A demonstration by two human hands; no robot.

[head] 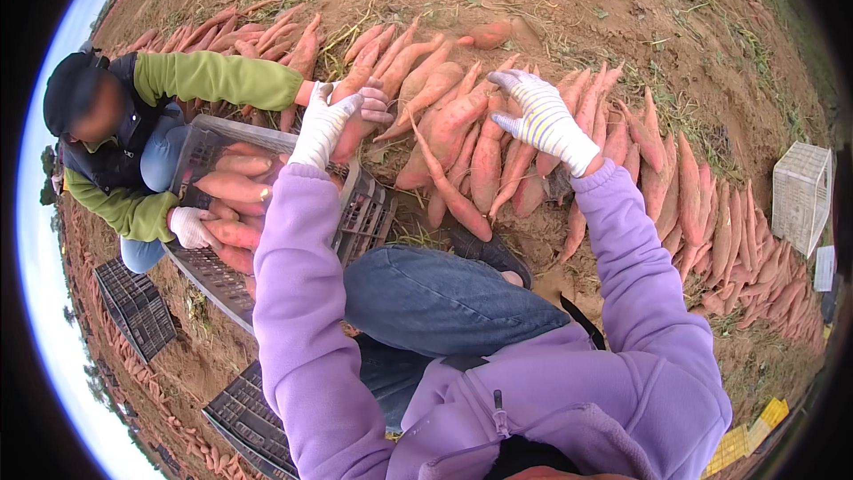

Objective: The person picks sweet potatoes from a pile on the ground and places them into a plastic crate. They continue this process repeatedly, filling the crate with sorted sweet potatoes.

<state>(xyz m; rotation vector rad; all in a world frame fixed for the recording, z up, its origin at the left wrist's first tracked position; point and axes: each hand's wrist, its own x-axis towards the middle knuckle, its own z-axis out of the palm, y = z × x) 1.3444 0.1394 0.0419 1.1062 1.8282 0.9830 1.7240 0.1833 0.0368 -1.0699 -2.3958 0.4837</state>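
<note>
My left hand (325, 121), in a striped white glove, closes around a sweet potato (350, 83) beside the crate; a co-worker's gloved hand (376, 103) is right against it, partly hidden. Over the row of sweet potatoes, my right hand (543, 117) is spread, thumb and fingers apart, with nothing visibly held. Below and between my hands lie large sweet potatoes (446, 127), and a long thin one (450, 190) slants across them. A grey plastic crate (230, 127) at left holds several sweet potatoes (230, 187).
A co-worker (113, 113) crouches at left, the other gloved hand (192, 227) on sweet potatoes in the crate. A dark crate (366, 217) adjoins it. More black crates (136, 307) stand at lower left, a pale crate (803, 197) at far right. My shoe (486, 253) is beside the row.
</note>
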